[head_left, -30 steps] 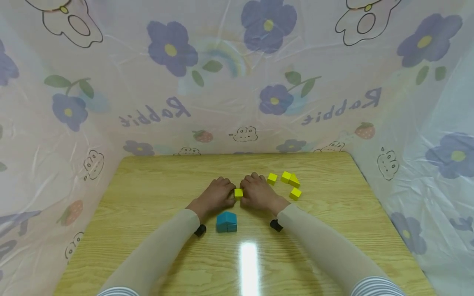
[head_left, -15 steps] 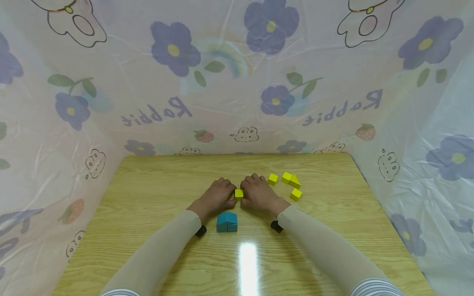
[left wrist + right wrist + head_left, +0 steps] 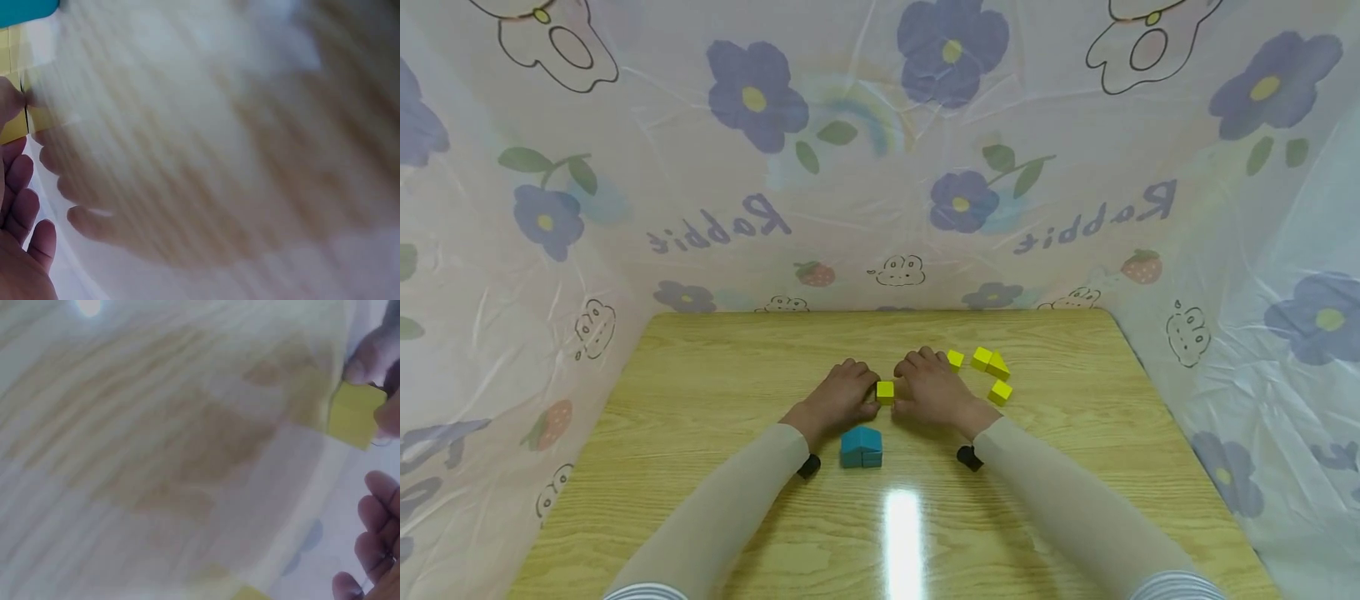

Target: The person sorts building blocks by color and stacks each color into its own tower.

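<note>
At left, the left hand [image 3: 837, 397] has its thumb and forefinger clamped on a yellow cube [image 3: 885, 392], mid-table. The blue blocks [image 3: 861, 447] sit nearer, their peak pointing far. The cube's edges look equal, with one face square to the near side. The right hand [image 3: 936, 394] is just right, thumb and forefinger apart; its thumb may touch the cube, which is hard to tell. Farther right lie three loose cubes [image 3: 1000, 392] and a wedge [image 3: 997, 366].

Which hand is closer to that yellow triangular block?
Right: the right hand is left of the yellow triangular block, not touching it; the left hand is farther left.
</note>
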Demonstrator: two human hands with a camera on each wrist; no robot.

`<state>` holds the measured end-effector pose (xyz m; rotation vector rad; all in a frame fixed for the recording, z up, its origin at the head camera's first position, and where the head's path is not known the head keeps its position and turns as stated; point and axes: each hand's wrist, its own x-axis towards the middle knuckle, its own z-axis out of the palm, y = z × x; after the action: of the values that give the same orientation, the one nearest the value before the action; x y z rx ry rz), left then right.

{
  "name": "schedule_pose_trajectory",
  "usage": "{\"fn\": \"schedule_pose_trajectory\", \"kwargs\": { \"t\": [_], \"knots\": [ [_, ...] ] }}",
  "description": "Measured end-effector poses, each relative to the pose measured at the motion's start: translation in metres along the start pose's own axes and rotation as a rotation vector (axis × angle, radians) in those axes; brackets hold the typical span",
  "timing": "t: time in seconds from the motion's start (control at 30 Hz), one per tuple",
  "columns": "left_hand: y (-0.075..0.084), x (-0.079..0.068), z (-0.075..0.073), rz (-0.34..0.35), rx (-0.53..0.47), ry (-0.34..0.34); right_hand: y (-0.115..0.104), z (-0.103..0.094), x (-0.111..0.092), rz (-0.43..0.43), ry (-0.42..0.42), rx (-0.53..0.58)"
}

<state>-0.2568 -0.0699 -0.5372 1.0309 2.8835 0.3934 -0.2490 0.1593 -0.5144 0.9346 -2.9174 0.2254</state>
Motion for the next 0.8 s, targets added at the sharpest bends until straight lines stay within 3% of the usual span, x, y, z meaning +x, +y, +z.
{"fn": "schedule_pose_trajectory", "kwargs": {
  "t": [0.33, 0.6, 0.8],
  "knots": [
    [0.0, -0.001, -0.002, -0.017, -0.05, -0.023, 0.034, -0.022, -0.043, 0.107, 0.188, -0.013],
    [-0.001, 0.0, 0.0, -0.028, -0.069, -0.023, 0.071, -0.026, -0.084, 0.221, 0.186, -0.064],
    [-0.001, -0.001, -0.002, -0.043, -0.085, -0.028, 0.092, -0.021, -0.107, 0.259, 0.148, -0.143]
  ]
}}
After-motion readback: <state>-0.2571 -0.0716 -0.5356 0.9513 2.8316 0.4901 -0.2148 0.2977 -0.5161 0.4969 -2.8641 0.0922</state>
